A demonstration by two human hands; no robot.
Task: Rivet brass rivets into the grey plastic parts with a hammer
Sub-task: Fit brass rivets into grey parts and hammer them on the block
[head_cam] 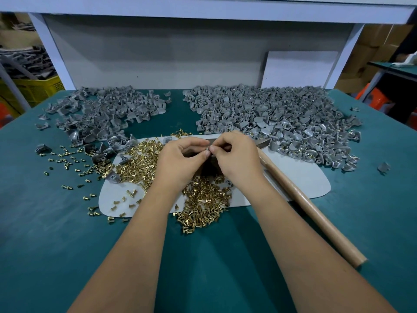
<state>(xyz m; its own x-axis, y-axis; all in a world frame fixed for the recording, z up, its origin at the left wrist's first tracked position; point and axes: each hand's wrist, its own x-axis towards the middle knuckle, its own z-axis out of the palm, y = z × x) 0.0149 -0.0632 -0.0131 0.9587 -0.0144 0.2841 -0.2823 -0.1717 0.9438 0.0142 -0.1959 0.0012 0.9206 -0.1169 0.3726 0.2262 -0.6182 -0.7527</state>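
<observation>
While both hands meet over the white mat (293,184), left hand (180,159) & right hand (237,157) pinch sth tiny, can't tell what. Brass rivets (203,199) near; grey parts (270,118) far; hammer (311,206) right.

A bare green lane (177,114) runs between two grey part heaps (108,114) (270,118).
</observation>
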